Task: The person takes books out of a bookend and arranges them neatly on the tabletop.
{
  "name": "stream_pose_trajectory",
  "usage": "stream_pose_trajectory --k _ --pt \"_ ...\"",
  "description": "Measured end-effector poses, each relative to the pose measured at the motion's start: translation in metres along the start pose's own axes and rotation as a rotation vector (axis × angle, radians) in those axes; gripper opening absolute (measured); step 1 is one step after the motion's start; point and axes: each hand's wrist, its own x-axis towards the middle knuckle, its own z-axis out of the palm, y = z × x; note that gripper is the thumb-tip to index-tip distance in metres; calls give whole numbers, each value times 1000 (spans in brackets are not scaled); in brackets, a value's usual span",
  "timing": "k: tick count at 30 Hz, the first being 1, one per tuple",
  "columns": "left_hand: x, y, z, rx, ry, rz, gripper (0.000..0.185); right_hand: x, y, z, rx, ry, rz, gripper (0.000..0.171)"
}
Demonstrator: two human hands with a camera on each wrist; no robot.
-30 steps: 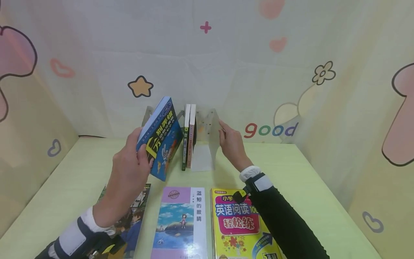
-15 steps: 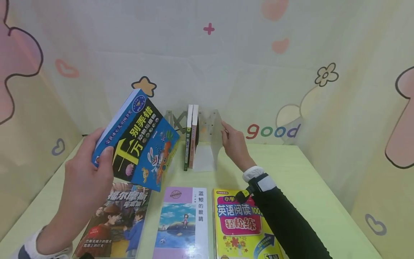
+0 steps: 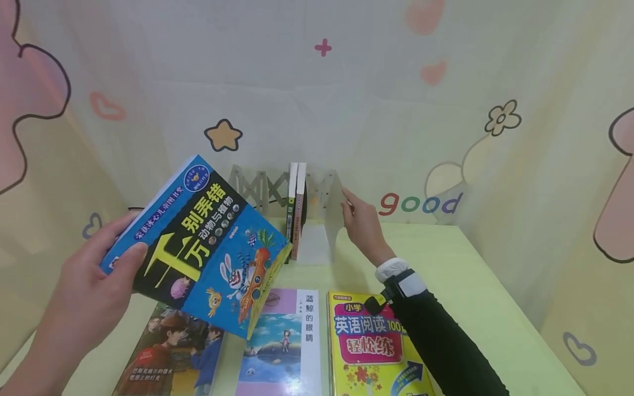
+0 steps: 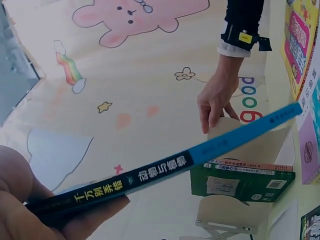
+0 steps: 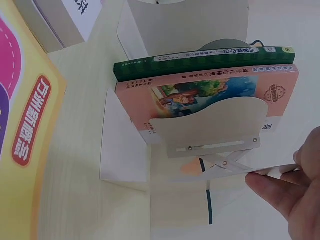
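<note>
Left hand: blue book is gripped, held above bench | Right hand: bookend plate is pinched.

A pale green table carries an expanding bookend rack at centre, three books flat along the lower edge.

The blue book covers the upper parts of the detective-cover book and the whale-picture book, and the head view's bottom edge cuts both off. The black sleeve hides the yellow workbook's right side. In the right wrist view only fingertips of the right hand show.
</note>
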Motion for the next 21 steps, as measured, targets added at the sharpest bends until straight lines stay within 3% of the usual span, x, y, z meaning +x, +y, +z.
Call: stream_pose_trajectory --k 9,15,21 --pt "4 -8 0 -50 -171 -46 57 -3 0 -8 67 -18 30 45" --pt "11 -13 13 -191 -292 -81 58 -5 1 -12 142 -56 72 47" --pt "16 -12 26 -281 -351 -94 58 -6 2 -13 155 -77 75 49"
